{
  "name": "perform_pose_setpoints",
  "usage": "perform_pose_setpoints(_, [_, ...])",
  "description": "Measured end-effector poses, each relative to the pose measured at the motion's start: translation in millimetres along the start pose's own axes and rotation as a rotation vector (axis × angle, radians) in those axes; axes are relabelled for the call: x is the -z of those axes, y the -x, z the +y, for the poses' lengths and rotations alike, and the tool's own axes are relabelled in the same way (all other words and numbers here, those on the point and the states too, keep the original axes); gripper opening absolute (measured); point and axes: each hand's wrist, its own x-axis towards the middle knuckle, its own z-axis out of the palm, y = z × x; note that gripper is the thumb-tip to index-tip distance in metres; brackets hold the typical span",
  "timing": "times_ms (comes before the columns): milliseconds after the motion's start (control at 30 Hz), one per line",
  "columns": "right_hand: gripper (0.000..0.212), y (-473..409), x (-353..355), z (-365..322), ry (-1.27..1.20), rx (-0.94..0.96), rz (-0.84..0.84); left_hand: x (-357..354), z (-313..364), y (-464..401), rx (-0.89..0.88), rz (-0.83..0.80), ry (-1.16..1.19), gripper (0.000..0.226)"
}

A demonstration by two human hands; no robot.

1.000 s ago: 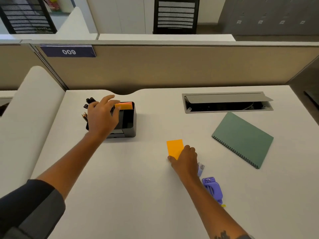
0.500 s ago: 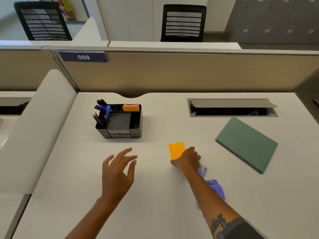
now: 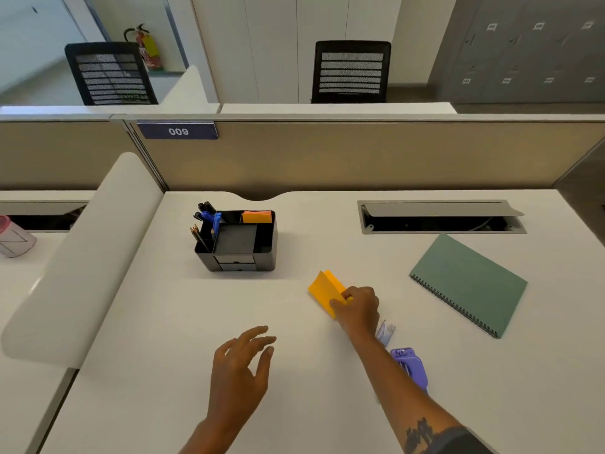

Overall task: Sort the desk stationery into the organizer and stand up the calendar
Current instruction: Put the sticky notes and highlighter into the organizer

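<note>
A black desk organizer stands left of centre on the white desk, with pens and pencils at its left and an orange sticky pad in its back compartment. My right hand pinches a yellow-orange sticky note pad, lifted and tilted off the desk. My left hand hovers over the desk with fingers spread, holding nothing. A purple stapler and a small pale packet lie beside my right forearm. A green spiral-bound calendar lies flat at the right.
An open cable tray is recessed at the back right of the desk. A beige partition closes the far edge. A white curved divider bounds the left side; a cup stands beyond it.
My left hand left the organizer, where an orange pad now sits, and drew back toward me. My right hand has raised the yellow-orange pad from flat on the desk.
</note>
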Motion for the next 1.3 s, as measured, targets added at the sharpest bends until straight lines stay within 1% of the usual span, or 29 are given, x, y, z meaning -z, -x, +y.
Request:
perform_pose_setpoints(67, [0.016, 6.2, 0.2, 2.0, -0.171, 0.085, 0.042, -0.9, 5.8, 1.6, 0.113, -0.059, 0.101, 0.027])
perform_pose_setpoints(133, [0.02, 12.9, 1.7, 3.4, -0.271, 0.168, 0.078, -3.8, 11.4, 3.0, 0.234, -0.117, 0.168, 0.034])
perform_pose_setpoints(233, [0.021, 26.1, 5.6, 5.8, -0.287, 0.353, 0.098, -10.1, 15.4, -1.7, 0.29, -0.191, 0.223, 0.037])
perform_pose_setpoints(300, [0.022, 36.0, 8.5, 7.8, -0.247, 0.525, 0.137, -12.4, 20.2, -11.3, 0.289, -0.2, 0.23, 0.052])
perform_pose_setpoints(367, [0.024, 45.7, 12.3, 8.3, -0.239, 0.68, 0.193, -11.0, 27.2, -22.8, 0.282, -0.175, 0.256, 0.068])
perform_pose_setpoints(400, [0.025, 50.5, 14.7, 6.5, -0.257, 0.719, 0.204, -9.6, 30.3, -28.4, 0.272, -0.153, 0.279, 0.074])
perform_pose_setpoints(500, [0.041, 60.2, 22.1, -2.3, -0.321, 0.823, 0.243, -4.7, 34.8, -43.4, 0.205, -0.072, 0.341, 0.079])
perform_pose_setpoints(533, [0.038, 62.2, 23.7, -5.0, -0.334, 0.884, 0.277, -2.8, 34.9, -47.0, 0.169, -0.045, 0.345, 0.077])
perform_pose_setpoints(600, [0.02, 63.0, 25.8, -9.0, -0.36, 1.002, 0.342, 0.5, 32.9, -53.1, 0.081, 0.017, 0.32, 0.067])
perform_pose_setpoints(633, [0.012, 63.2, 26.8, -10.1, -0.363, 1.042, 0.353, 2.6, 31.8, -55.3, 0.025, 0.051, 0.3, 0.06])
perform_pose_setpoints(667, [0.009, 63.5, 28.0, -11.2, -0.362, 1.064, 0.348, 4.7, 30.5, -57.0, -0.039, 0.079, 0.278, 0.054])
perform_pose_setpoints(767, [0.009, 64.7, 29.2, -11.6, -0.379, 1.058, 0.305, 10.2, 23.9, -61.3, -0.217, 0.128, 0.226, 0.033])
perform_pose_setpoints(833, [0.012, 67.3, 28.3, -13.6, -0.406, 1.038, 0.271, 14.8, 18.2, -64.4, -0.266, 0.142, 0.228, 0.025])
perform_pose_setpoints(900, [0.013, 70.8, 26.5, -16.3, -0.4, 1.017, 0.267, 20.3, 14.1, -67.7, -0.294, 0.155, 0.213, 0.021])
perform_pose_setpoints(933, [0.016, 73.1, 26.1, -17.8, -0.396, 0.992, 0.27, 23.3, 12.7, -70.1, -0.306, 0.162, 0.198, 0.019])
perform_pose_setpoints(1067, [0.039, 82.4, 28.4, -20.4, -0.406, 0.82, 0.208, 42.6, 1.6, -108.0, -0.335, 0.225, 0.128, 0.017])
perform_pose_setpoints(1133, [0.044, 84.8, 28.0, -13.5, -0.402, 0.762, 0.181, 54.7, -8.6, -142.5, -0.356, 0.225, 0.061, 0.018])
perform_pose_setpoints(1200, [0.043, 87.1, 27.6, -3.5, -0.4, 0.716, 0.167, 64.6, -17.9, -178.8, -0.344, 0.231, -0.037, 0.018])
perform_pose_setpoints(1300, [0.037, 90.1, 26.2, 9.9, -0.374, 0.674, 0.168, 72.5, -27.5, -226.2, -0.244, 0.263, -0.161, 0.014])
